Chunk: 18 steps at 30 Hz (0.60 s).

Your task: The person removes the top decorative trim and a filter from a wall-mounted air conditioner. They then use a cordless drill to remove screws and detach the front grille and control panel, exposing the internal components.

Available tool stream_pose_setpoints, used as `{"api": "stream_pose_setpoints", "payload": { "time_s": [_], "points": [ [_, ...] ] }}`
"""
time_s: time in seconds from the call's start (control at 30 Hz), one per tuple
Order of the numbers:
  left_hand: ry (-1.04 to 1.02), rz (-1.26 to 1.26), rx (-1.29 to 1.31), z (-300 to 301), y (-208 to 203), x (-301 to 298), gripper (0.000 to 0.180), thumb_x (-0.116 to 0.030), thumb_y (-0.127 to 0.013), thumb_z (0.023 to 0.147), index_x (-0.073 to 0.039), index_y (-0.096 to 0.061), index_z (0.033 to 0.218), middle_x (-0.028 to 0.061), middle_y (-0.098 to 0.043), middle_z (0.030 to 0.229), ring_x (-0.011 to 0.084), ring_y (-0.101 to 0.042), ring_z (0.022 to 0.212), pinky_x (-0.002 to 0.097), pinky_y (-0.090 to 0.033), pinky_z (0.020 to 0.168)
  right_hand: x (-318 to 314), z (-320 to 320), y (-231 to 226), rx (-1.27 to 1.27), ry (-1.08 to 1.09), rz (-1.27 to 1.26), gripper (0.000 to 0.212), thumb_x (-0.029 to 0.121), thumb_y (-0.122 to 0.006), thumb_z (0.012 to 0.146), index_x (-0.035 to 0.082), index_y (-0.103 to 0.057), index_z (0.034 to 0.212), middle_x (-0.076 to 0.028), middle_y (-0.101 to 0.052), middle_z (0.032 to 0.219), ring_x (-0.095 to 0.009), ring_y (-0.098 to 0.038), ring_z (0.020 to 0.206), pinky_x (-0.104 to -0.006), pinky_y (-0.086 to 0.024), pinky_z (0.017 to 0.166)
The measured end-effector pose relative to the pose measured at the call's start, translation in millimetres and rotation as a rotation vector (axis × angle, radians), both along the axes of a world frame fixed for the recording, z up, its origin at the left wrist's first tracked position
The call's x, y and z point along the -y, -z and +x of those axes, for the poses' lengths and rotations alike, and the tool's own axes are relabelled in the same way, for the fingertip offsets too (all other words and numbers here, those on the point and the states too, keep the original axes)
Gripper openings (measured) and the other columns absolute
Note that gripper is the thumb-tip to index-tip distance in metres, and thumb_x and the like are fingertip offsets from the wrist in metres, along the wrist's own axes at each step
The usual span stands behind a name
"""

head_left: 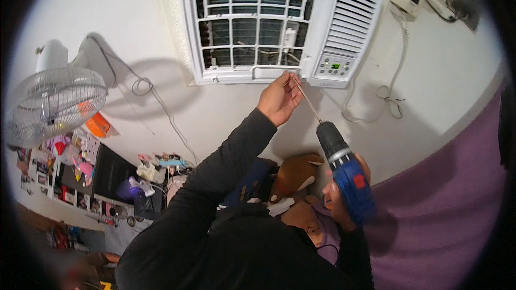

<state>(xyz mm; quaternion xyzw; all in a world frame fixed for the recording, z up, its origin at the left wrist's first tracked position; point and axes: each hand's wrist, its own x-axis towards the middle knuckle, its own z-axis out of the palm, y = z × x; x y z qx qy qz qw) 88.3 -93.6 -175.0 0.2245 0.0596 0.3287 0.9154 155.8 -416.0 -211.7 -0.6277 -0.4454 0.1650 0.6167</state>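
Note:
My right hand [336, 198] is wrapped round the grip of a blue and black cordless drill [352, 182], which points up and to the left. From its chuck a long thin screwdriver bit [309, 102] runs to the lower edge of a white window air conditioner [236, 79]. At that edge my left hand [279, 99] is raised, thumb and forefinger pinched at the bit's tip. Whether a screw sits between those fingertips is too small to tell. The air conditioner's open grid shows fins and wires behind it; its control panel [334, 66] has a lit green display.
A wall fan [59, 102] is mounted on the left, its cord hanging down the wall. Looped cable [389, 96] hangs right of the air conditioner. Below are a brown plush toy [293, 174], a dark screen [113, 180] and cluttered shelves. A purple curtain [441, 209] covers the right side.

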Motion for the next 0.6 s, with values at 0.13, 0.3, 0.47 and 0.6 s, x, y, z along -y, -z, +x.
{"api": "stream_pose_setpoints", "payload": {
  "time_s": [0.13, 0.3, 0.47, 0.6],
  "points": [
    [-0.077, 0.021, -0.039, -77, 75, -5, 0.02, -0.028, -0.054, 0.112, -0.011, -0.063, 0.106, -0.0031, -0.06, 0.089, 0.0107, -0.056, 0.08, 0.0278, -0.052, 0.078, 34, 12, 41, -0.115, -0.059, -0.069, 0.067, 0.016, -0.076, 0.091, -0.003, -0.047, 0.147, -0.022, -0.06, 0.133, -0.032, -0.067, 0.109, -0.0401, -0.055, 0.097],
    [-0.546, -0.17, -0.425, -252, 249, -34, 0.009, -0.02, -0.059, 0.107, -0.013, -0.064, 0.107, -0.0062, -0.058, 0.088, 0.0076, -0.057, 0.08, 0.0276, -0.046, 0.071, 39, 5, 98, -0.111, -0.06, -0.189, 0.069, 0.014, -0.081, 0.088, -0.001, -0.048, 0.147, -0.018, -0.065, 0.128, -0.027, -0.069, 0.107, -0.0385, -0.056, 0.096],
    [-1.002, -0.377, -0.699, -494, 412, -44, 0.007, -0.017, -0.069, 0.096, -0.013, -0.063, 0.095, 0.0015, -0.066, 0.089, 0.0184, -0.067, 0.077, 0.0308, -0.053, 0.067, 17, -19, 101, 0.362, -0.223, -0.175, 0.066, 0.014, -0.082, 0.087, 0.003, -0.053, 0.146, -0.018, -0.066, 0.132, -0.032, -0.067, 0.121, -0.04, -0.053, 0.106],
    [-0.539, 0.562, -2.681, -666, 423, -11, 0.02, -0.023, -0.063, 0.099, -0.009, -0.075, 0.106, 0.0083, -0.075, 0.103, 0.0258, -0.071, 0.096, 0.0402, -0.055, 0.082, -2, -21, 99, 0.373, -0.366, -0.193, 0.071, 0.021, -0.085, 0.086, 0.006, -0.053, 0.148, -0.019, -0.07, 0.127, -0.032, -0.071, 0.111, -0.0405, -0.055, 0.099]
  ]
}}
